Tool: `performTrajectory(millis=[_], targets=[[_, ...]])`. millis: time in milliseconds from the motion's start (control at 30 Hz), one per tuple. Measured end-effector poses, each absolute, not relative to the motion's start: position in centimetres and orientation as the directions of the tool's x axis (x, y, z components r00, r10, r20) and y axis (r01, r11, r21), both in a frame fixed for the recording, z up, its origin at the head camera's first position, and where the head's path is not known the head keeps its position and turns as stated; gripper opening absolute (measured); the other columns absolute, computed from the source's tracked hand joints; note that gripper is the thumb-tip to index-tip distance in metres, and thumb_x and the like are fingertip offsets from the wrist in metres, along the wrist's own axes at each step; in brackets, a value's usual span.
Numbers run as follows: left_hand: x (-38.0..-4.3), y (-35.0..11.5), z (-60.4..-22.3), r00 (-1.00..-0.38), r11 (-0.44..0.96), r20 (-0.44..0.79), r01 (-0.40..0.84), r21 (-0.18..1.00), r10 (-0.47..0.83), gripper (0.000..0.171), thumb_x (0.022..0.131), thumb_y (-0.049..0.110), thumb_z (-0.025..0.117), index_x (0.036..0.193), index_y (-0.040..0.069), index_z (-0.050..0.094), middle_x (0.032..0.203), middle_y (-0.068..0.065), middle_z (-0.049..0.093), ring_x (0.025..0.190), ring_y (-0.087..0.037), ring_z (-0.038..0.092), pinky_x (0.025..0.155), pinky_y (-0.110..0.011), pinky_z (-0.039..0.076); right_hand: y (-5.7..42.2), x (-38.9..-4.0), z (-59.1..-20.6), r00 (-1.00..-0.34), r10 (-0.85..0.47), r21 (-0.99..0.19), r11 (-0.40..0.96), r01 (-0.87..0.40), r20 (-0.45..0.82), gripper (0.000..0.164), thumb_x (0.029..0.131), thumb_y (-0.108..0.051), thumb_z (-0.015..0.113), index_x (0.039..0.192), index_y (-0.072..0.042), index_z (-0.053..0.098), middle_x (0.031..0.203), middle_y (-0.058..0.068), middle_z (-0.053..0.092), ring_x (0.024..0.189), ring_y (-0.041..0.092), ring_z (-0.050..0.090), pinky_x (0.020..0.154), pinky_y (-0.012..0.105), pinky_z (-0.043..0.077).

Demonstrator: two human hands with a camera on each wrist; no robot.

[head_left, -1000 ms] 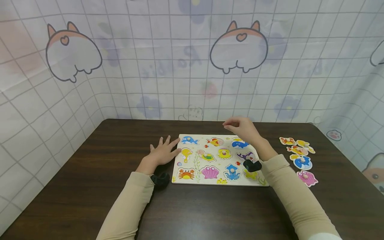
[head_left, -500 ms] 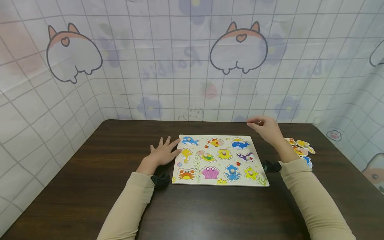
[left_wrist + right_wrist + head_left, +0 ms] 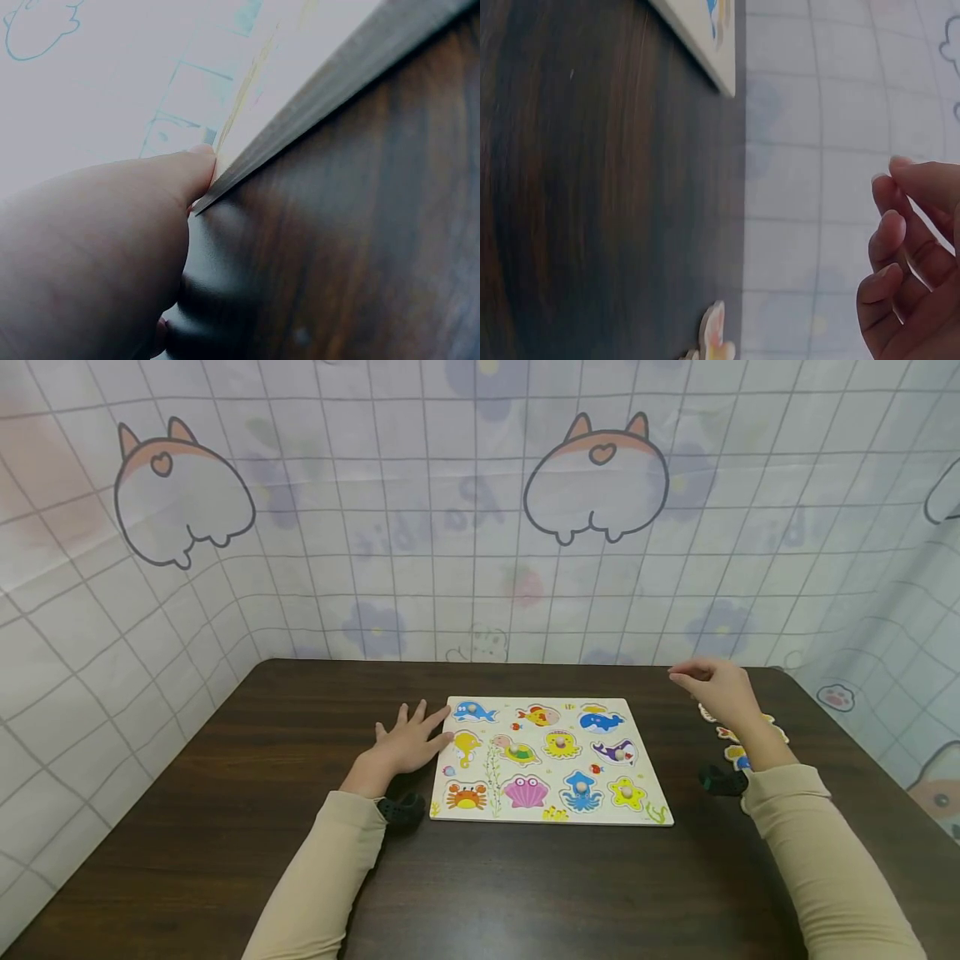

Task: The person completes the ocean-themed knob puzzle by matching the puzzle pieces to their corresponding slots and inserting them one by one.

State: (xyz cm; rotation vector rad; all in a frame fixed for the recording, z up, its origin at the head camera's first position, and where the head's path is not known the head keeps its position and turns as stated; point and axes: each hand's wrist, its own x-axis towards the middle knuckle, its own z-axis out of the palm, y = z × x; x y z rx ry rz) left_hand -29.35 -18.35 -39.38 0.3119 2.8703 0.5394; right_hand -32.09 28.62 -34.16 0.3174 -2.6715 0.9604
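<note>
My left hand [image 3: 407, 746] lies on the table with spread fingers at the left edge of a wooden peg puzzle board [image 3: 489, 814]. In the left wrist view its thumb [image 3: 196, 169] touches the edge of the board. Sea animals cover the board; a squid [image 3: 581, 795], a starfish [image 3: 627, 794] and several others show round knobs. To the right of the board my right hand [image 3: 720, 692] hovers above the table. Its fingers are loosely bent, thumb tip close to the index fingertip, and nothing shows between them in the right wrist view.
Loose puzzle pieces [image 3: 737, 757] lie on the right side of the table, partly hidden by my right hand and forearm. A piece's edge [image 3: 716, 337] shows low in the right wrist view. A gridded curtain [image 3: 465, 568] hangs behind the dark wooden table [image 3: 525, 893].
My right hand has moved right, from above the far part of the board to over the table near the loose pieces. The left hand and the board have stayed in place.
</note>
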Motion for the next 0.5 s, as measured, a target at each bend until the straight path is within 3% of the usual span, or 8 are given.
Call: performTrajectory(millis=[100, 200, 300, 500], targets=[[-29.3, -18.3, -39.4, -0.957, 0.91, -0.158, 0.171, 0.376, 0.245, 0.065, 0.11, 0.049, 0.039, 0.167, 0.025, 0.02, 0.17, -0.02, 0.003, 0.153, -0.048, -0.006, 0.111, -0.078, -0.002, 29.7, -32.0, -34.4, -0.956, -0.108, -0.603, 0.755, -0.258, 0.273, 0.039, 0.107, -0.029, 0.058, 0.124, 0.005, 0.068, 0.12, 0.03, 0.065, 0.102, 0.043, 0.061, 0.083, 0.055, 0.051], [-29.3, -18.3, -39.3, -0.956, 0.909, -0.157, 0.174, 0.379, 0.249, 0.065, 0.11, 0.05, 0.039, 0.167, 0.025, 0.02, 0.17, -0.02, 0.003, 0.153, -0.048, -0.006, 0.111, -0.078, -0.002, 30.8, -32.0, -34.5, -0.969, -0.106, -0.61, 0.76, -0.225, 0.225, 0.044, 0.109, -0.031, 0.055, 0.127, 0.008, 0.065, 0.124, 0.034, 0.062, 0.111, 0.048, 0.056, 0.09, 0.062, 0.047], [-29.4, -18.4, -39.4, -0.954, 0.907, -0.161, 0.177, 0.382, 0.254, 0.065, 0.11, 0.052, 0.038, 0.167, 0.026, 0.019, 0.17, -0.02, 0.003, 0.153, -0.048, -0.007, 0.111, -0.078, -0.003, 31.9, -32.0, -34.8, -0.976, -0.088, -0.596, 0.779, -0.193, 0.2, 0.045, 0.109, -0.03, 0.052, 0.127, 0.009, 0.064, 0.122, 0.034, 0.062, 0.108, 0.048, 0.058, 0.085, 0.057, 0.051], [-29.7, -18.4, -39.7, -0.954, 0.906, -0.164, 0.171, 0.387, 0.25, 0.066, 0.11, 0.05, 0.039, 0.167, 0.026, 0.018, 0.17, -0.019, 0.002, 0.153, -0.048, -0.008, 0.11, -0.079, -0.005, 33.9, -32.1, -35.3, -0.987, -0.044, -0.578, 0.806, -0.126, 0.154, 0.042, 0.109, -0.025, 0.052, 0.125, 0.012, 0.064, 0.117, 0.034, 0.063, 0.093, 0.042, 0.063, 0.068, 0.036, 0.051]])
